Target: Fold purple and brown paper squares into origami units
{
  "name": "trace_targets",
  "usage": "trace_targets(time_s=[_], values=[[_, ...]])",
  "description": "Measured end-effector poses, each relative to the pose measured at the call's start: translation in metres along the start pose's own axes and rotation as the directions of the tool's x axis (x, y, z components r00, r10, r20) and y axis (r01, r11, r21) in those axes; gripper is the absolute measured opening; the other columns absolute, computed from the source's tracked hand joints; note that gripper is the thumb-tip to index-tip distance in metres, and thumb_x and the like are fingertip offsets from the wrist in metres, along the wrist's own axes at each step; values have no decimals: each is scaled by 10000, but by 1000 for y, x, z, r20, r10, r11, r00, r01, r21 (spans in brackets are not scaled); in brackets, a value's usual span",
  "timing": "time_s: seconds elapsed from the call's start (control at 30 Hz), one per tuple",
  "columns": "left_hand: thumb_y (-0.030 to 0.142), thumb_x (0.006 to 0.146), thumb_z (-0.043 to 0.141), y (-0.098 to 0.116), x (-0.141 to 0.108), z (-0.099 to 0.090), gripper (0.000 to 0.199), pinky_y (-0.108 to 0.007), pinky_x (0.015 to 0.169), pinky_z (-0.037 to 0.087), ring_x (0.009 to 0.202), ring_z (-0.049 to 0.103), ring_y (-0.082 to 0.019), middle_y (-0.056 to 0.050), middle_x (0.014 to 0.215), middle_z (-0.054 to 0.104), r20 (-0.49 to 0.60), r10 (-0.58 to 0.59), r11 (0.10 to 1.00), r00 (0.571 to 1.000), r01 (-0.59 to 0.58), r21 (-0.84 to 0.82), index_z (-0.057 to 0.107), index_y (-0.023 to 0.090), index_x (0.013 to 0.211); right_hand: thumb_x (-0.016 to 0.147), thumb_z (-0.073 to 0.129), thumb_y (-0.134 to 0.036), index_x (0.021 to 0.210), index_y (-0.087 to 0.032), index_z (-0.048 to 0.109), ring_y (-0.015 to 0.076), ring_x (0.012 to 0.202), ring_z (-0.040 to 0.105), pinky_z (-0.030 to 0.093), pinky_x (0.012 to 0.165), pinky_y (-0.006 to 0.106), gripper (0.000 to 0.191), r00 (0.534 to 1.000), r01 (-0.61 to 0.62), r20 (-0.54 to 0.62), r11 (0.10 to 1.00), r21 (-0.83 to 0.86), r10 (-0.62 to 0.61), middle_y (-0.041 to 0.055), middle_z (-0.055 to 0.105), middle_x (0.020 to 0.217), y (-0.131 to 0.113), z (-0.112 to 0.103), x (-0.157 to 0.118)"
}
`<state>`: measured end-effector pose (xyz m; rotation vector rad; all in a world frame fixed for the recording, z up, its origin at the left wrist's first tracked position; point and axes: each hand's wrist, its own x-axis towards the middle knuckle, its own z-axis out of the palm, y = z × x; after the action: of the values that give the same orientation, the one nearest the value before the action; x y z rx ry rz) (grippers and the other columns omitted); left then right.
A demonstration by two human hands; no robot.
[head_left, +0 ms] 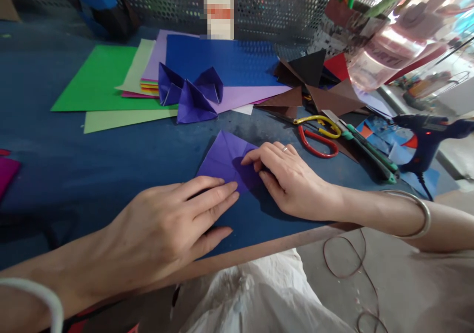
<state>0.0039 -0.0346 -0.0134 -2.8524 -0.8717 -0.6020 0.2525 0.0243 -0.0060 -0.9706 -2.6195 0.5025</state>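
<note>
A square of purple folding paper (227, 153) with creases lies on the blue tabletop between my hands. My left hand (174, 219) rests flat, its outstretched fingertips pressing the paper's lower left edge and the thumb apart on the table. At the paper's right edge, my right hand (291, 180) has its fingers curled and its thumb close to the index finger, closed on the paper's right side; the corner there is hidden. Just beyond the sheet stand several folded dark purple paper pieces (196, 98), pointed and joined or touching one another.
Coloured sheets, with a blue sheet (222, 59) and a green sheet (96, 81), are stacked behind. Scissors (320, 143), a utility knife (366, 150), brown paper pieces (329, 96) and a glue gun (425, 138) with a lit red light lie right. A bottle (385, 52) stands behind.
</note>
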Motion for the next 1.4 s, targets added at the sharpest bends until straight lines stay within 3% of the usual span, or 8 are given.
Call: trace_targets(time_s=[0.13, 0.33, 0.57, 0.7, 0.87, 1.27, 1.4], values=[[285, 1041, 496, 0, 0, 2, 331, -393, 886, 637, 1182, 685, -249, -67, 1293, 735, 15, -13, 1000, 1000, 13, -16, 636, 125, 1295, 936, 576, -178, 1151, -189, 583, 206, 948, 586, 368, 836, 357, 215, 997, -61, -41, 993, 103, 66, 46, 663, 1014, -4, 2, 2], [278, 1028, 519, 1, 4, 1, 307, -360, 853, 640, 1122, 703, -242, -83, 1218, 758, -9, 7, 1000, 1000, -7, 10, 675, 113, 1234, 868, 722, -280, 1155, -192, 598, 220, 981, 584, 344, 844, 358, 325, 994, -110, -1, 992, 66, 111, 40, 669, 1048, -10, 4, 5], [253, 1038, 467, 2, 0, 7, 318, -325, 885, 628, 1090, 710, -219, -97, 1167, 771, -66, 12, 1000, 998, -11, 3, 694, 110, 1208, 820, 726, -221, 1149, -190, 597, 215, 988, 589, 362, 861, 375, 355, 985, -173, 22, 977, 126, 171, 29, 667, 1051, -11, 2, 8], [205, 992, 524, -2, -2, 9, 301, -328, 958, 618, 1129, 700, -223, -112, 1182, 763, -57, 26, 999, 998, -28, -26, 687, 100, 1222, 806, 705, -148, 1172, -191, 594, 208, 997, 600, 389, 893, 394, 385, 984, -178, 56, 967, 185, 171, 25, 667, 1058, -8, -2, 8], [160, 963, 537, -5, -2, 3, 287, -305, 944, 627, 1090, 719, -209, -97, 1110, 784, -75, 47, 997, 996, -51, -51, 702, 110, 1193, 806, 668, -83, 1192, -200, 591, 205, 994, 613, 418, 919, 411, 411, 984, -171, 86, 957, 232, 155, 33, 672, 1053, -4, -5, 7], [187, 1008, 501, -7, 4, -16, 275, -276, 873, 651, 1045, 756, -203, -102, 1121, 795, -7, 84, 995, 996, -85, -52, 734, 88, 1116, 798, 608, 1, 1218, -198, 593, 209, 1008, 610, 435, 940, 437, 465, 984, -155, 128, 952, 263, 125, 36, 671, 1052, -1, -9, 8], [181, 998, 512, -8, 0, -14, 270, -292, 889, 653, 1074, 750, -210, -103, 1151, 788, 13, 68, 995, 998, -66, -73, 720, 104, 1152, 791, 580, 22, 1228, -202, 595, 202, 995, 610, 445, 942, 431, 492, 986, -132, 136, 952, 277, 98, 35, 678, 1046, 0, -12, 7]])
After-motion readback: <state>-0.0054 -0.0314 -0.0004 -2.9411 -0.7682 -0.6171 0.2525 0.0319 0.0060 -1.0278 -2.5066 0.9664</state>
